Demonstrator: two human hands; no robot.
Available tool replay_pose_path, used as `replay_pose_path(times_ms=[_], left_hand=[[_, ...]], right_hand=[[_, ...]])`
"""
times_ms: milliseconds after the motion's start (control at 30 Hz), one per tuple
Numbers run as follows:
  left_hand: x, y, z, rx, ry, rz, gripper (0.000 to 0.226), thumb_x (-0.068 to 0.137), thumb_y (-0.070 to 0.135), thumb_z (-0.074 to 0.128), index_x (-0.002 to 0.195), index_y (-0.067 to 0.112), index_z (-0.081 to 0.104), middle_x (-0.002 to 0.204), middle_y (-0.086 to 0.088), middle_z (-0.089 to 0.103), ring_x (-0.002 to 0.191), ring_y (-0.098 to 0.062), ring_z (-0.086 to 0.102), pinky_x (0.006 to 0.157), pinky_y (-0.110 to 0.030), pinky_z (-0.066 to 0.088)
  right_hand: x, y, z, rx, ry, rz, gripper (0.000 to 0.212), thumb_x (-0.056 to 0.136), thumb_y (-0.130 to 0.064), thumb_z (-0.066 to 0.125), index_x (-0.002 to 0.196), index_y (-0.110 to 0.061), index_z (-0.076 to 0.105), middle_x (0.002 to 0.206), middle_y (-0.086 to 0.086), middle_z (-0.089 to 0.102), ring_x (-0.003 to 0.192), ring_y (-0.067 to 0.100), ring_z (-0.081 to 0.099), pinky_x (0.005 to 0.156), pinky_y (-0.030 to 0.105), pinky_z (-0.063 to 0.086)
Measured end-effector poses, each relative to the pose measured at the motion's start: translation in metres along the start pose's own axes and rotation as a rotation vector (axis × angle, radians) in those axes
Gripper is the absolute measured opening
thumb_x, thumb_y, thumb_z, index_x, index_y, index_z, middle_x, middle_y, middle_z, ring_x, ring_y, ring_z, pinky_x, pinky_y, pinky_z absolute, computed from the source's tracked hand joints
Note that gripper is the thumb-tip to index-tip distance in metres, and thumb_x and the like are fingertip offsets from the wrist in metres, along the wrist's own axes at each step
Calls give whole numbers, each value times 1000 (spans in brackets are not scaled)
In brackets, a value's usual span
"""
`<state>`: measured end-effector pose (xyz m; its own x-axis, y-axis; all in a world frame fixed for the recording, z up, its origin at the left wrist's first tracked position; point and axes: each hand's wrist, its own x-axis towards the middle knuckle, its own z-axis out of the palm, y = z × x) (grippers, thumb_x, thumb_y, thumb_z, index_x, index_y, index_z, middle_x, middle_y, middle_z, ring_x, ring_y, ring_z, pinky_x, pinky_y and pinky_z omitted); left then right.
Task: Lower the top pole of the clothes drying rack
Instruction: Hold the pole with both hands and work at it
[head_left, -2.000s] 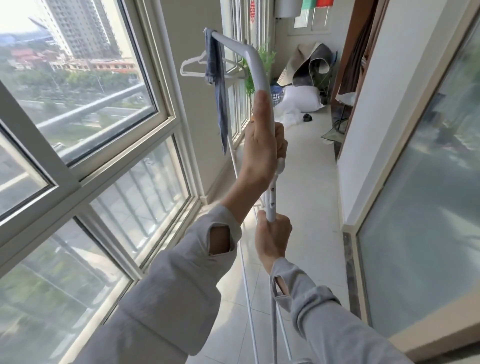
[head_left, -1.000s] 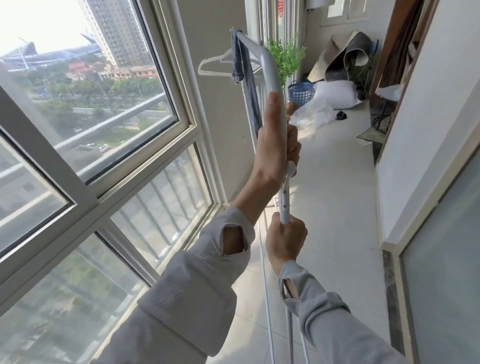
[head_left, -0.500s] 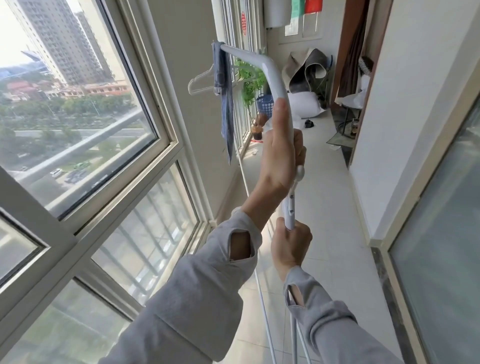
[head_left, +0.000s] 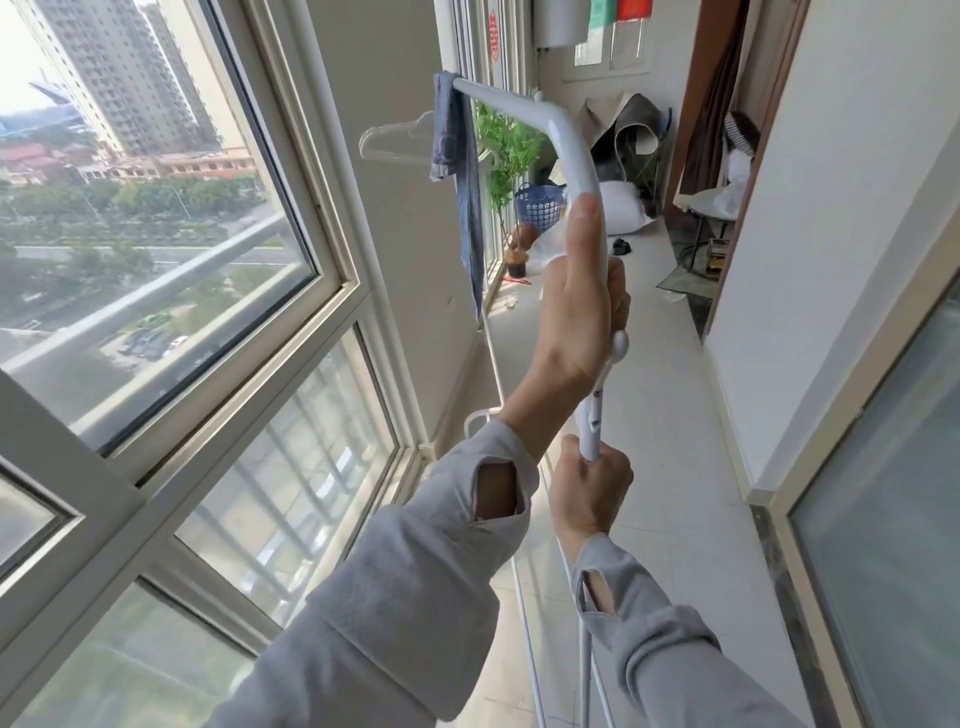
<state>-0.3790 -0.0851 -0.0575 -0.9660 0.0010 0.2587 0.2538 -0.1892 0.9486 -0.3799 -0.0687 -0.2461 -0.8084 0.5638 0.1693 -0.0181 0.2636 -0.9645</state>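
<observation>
The white top pole (head_left: 574, 150) of the drying rack bends at its corner and runs away to the upper left. My left hand (head_left: 576, 312) grips its upright part, thumb lying up along the tube. Just below, my right hand (head_left: 589, 488) is closed around the thinner white upright (head_left: 594, 421), which has small holes and a round white knob (head_left: 621, 344) by my left fingers. A blue cloth (head_left: 460, 171) and a clear hanger (head_left: 395, 140) hang from the pole's far end. The joint under my left palm is hidden.
Large windows (head_left: 171, 291) line the left side of the narrow balcony. A glass door (head_left: 883, 467) and white wall close the right. At the far end stand a potted plant (head_left: 506, 156), a blue basket (head_left: 540, 205), a white bag (head_left: 623, 208) and clutter.
The view has swung and the top corner sits a little lower relative to my hands. Both hands keep the same grips on the pole and upright.
</observation>
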Motion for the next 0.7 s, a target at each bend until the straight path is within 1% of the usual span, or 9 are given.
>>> replay_pose_path(times_ms=[33,67,133,200,300,367,467,567,700], left_hand=[[5,-1,1,-5,-2,4,68,102,63,25,77,5,50,51,2,16,45,-14,15,51,-37,11],[10,-2,2,6,-1,13,66,102,63,25,73,7,47,51,2,16,45,-14,15,50,-36,11],[23,-4,2,47,8,22,62,102,63,24,64,14,23,51,0,16,44,-14,15,47,-33,12],[39,-8,2,68,-1,17,58,102,64,24,72,16,12,55,-3,16,45,-15,13,45,-30,12],[63,-17,1,71,8,11,58,101,64,24,72,15,11,56,-3,17,43,-16,13,44,-29,14],[79,-22,2,75,15,15,58,101,65,25,72,16,12,54,-2,18,42,-16,14,44,-28,15],[104,-32,6,78,18,18,60,98,67,26,72,15,11,55,-3,16,44,-17,13,45,-29,14],[122,-37,6,64,14,1,62,96,70,27,71,15,11,56,-4,14,44,-17,13,44,-29,15],[142,-41,2,54,12,-9,64,93,72,27,71,15,11,54,-3,14,41,-16,14,43,-26,17]], right_hand=[[4,0,2,7,1,7,35,68,-26,47,39,-20,29,41,6,31,46,33,32,45,42,37],[9,0,6,17,0,6,35,69,-26,47,39,-20,29,41,7,32,47,33,32,45,41,36],[20,-2,13,21,-5,-22,34,69,-27,45,40,-21,29,39,3,30,44,30,31,46,36,32],[33,-3,22,17,-13,-56,31,70,-26,44,42,-20,32,39,5,34,44,30,33,47,35,33],[55,1,38,-15,6,-86,32,73,-26,44,50,-6,52,48,23,54,48,40,47,47,38,40],[69,6,47,-11,32,-109,36,75,-27,45,55,-2,59,52,25,59,48,40,50,47,36,40],[92,10,60,-16,46,-123,38,74,-32,42,51,-5,53,50,23,57,46,39,48,47,35,38],[107,10,69,-39,36,-121,29,73,-28,45,49,-12,43,49,23,55,47,39,45,47,39,39],[121,11,81,-48,17,-105,27,73,-22,48,50,-8,45,48,22,54,47,39,43,46,41,41]])
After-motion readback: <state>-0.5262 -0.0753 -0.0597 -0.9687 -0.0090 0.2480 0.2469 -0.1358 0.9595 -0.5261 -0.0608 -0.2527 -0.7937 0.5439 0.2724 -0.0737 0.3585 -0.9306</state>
